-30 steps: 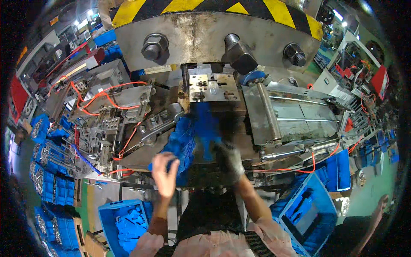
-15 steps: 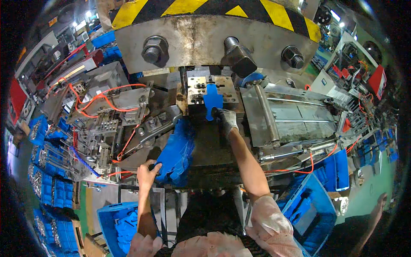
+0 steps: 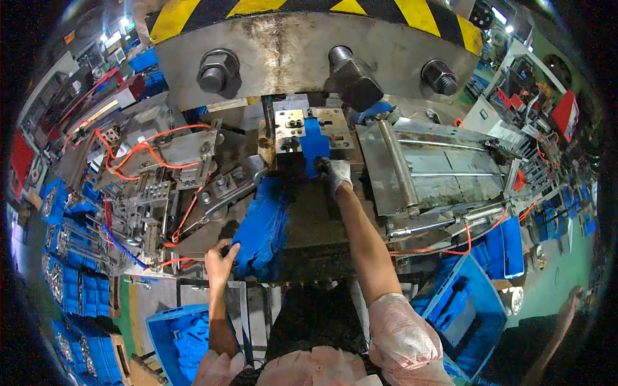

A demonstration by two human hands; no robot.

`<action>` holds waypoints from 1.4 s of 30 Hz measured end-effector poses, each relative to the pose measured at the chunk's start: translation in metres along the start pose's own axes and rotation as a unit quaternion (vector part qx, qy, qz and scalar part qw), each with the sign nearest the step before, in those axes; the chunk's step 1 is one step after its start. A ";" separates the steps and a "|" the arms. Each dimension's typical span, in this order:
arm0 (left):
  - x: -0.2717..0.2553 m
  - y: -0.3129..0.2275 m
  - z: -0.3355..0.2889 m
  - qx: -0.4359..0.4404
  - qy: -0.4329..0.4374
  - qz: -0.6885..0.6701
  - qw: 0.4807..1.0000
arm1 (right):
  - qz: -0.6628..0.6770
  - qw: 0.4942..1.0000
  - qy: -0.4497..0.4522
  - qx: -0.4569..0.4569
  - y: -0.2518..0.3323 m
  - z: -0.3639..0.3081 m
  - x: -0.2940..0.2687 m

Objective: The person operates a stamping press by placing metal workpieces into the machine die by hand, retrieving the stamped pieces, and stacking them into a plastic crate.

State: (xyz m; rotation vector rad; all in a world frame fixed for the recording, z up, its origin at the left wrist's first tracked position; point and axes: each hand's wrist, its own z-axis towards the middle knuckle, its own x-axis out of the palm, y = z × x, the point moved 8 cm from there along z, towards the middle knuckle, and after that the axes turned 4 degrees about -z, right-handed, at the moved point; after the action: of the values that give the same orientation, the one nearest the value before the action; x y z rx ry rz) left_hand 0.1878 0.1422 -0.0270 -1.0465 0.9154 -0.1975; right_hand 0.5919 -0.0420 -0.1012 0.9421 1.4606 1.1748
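At the far left, stacked blue plastic bins [image 3: 95, 291] are standing beyond an open blue plastic crate [image 3: 162, 329] that is holding flat blue pieces. The bare left hand [image 3: 221, 259] is resting at the near left edge of a loose pile of flat, shaped blue pieces [image 3: 262, 222], its thumb and fingers nearly together; whether it is gripping one cannot be told. The pile is lying on a dark metal worktop [image 3: 315, 215]. Further right, a single flat blue piece [image 3: 316, 143] is lying across a silver rectangular metal die block [image 3: 288, 139], overhanging its near edge. The right hand [image 3: 337, 174], wearing a pale glove with darkened fingertips, is holding that piece's near end. To the right, a grey metal plate [image 3: 444, 166] is carrying a long roller [image 3: 398, 164]
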 end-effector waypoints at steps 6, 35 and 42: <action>-0.017 0.024 -0.004 -0.019 -0.023 0.021 0.999 | -0.112 0.991 0.077 0.015 0.047 -0.046 0.030; -0.009 0.032 -0.008 -0.058 -0.011 -0.091 0.994 | -0.131 0.962 0.087 -0.223 0.035 -0.027 0.049; -0.025 0.049 -0.016 -0.096 -0.034 -0.085 0.991 | 0.036 0.989 0.111 0.091 0.002 -0.038 0.079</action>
State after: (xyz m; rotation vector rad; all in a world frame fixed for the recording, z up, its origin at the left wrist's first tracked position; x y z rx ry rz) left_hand 0.1473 0.1710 -0.0551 -1.3045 0.7946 -0.2160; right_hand 0.5386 0.0259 -0.1154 1.0199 1.7481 1.2459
